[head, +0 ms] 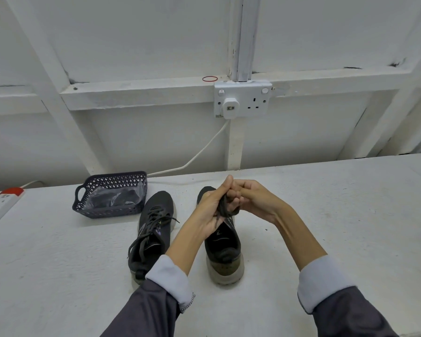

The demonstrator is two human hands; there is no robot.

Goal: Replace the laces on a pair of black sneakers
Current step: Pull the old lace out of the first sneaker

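Observation:
Two black sneakers stand on the white table, heels toward me. The left sneaker (pixel 153 237) has its dark lace threaded, with loose ends hanging over its side. Above the right sneaker (pixel 223 249), both hands meet around a bundled dark lace (pixel 223 206). My left hand (pixel 210 212) holds the bundle from the left with its thumb up. My right hand (pixel 255 199) curls its fingers round the bundle from the right. The hands hide the right sneaker's toe area and eyelets.
A dark perforated basket (pixel 88 210) with a clear plastic bag inside sits left of the shoes. A white power strip with a red switch (pixel 0 203) lies at the far left edge. A wall socket (pixel 242 99) with a plug and cable is behind.

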